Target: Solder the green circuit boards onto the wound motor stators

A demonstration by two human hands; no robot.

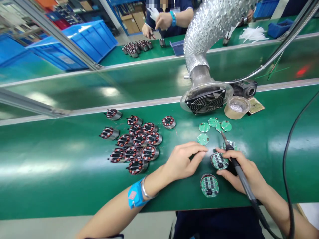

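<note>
My right hand (245,171) is closed around a soldering iron (240,174), its tip pointing up and away. The same hand's thumb and finger grip a small motor with a green circuit board (219,161) on top. Left of it, my left hand (186,161) has thumb and forefinger tips pinched together; anything between them is too small to make out. Another board-topped motor (209,186) stands just below, nearer the table edge. Several round green boards (204,127) lie beyond my hands. A populated board (230,145) is partly hidden behind the iron.
Several wound motor stators (139,139) are grouped on the green table at left. A fume fan (206,101) on a silver duct (211,30) hangs beyond the boards, beside a round tub (236,108). A black cable (285,159) crosses at right. A co-worker's hand (163,21) shows opposite.
</note>
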